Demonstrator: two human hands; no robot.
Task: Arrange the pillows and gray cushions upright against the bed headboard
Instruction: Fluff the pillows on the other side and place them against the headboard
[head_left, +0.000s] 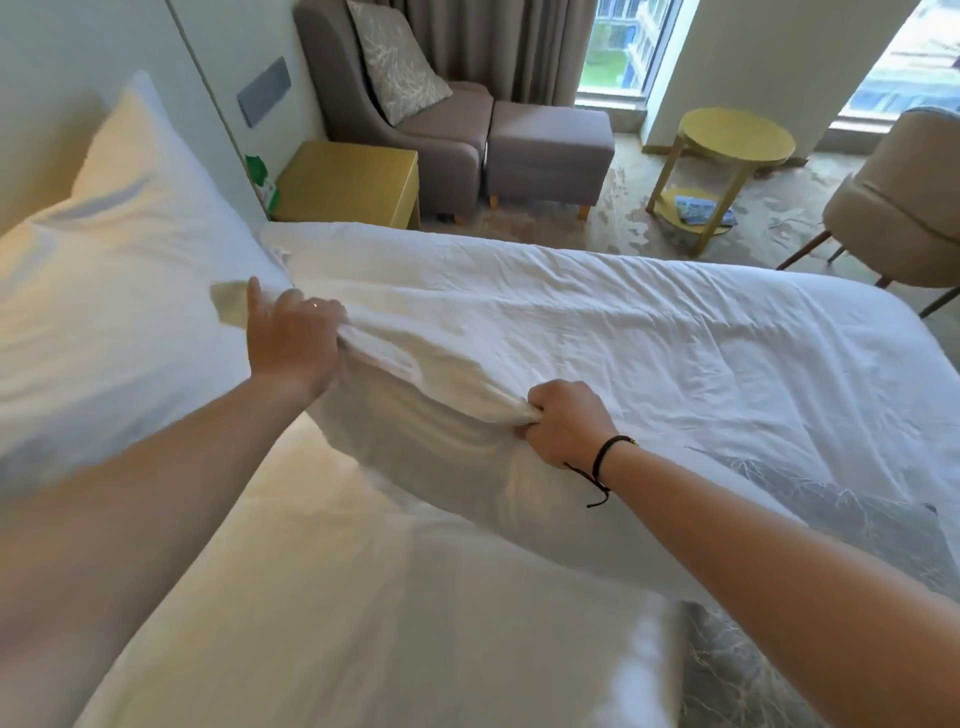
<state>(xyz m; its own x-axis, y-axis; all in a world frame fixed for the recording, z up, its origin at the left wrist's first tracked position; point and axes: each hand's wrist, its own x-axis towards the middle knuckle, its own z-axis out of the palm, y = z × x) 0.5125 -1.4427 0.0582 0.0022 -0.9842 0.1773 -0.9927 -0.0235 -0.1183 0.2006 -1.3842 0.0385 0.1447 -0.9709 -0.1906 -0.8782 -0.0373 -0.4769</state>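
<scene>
A white pillow (119, 270) is leaning upright against the headboard (36, 140). Just right of it, the left hand (293, 340) and right hand (563, 421) are both pinching the top edge of a second pillow (441, 415), lifting it above the bed (675, 332). Right of that pillow, gray cushions (831, 509) are lying flat.

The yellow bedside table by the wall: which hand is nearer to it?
Left. The left hand grips the held white pillow at its far end, just below the yellow bedside table. The right hand holds the pillow's near edge, farther away.
</scene>
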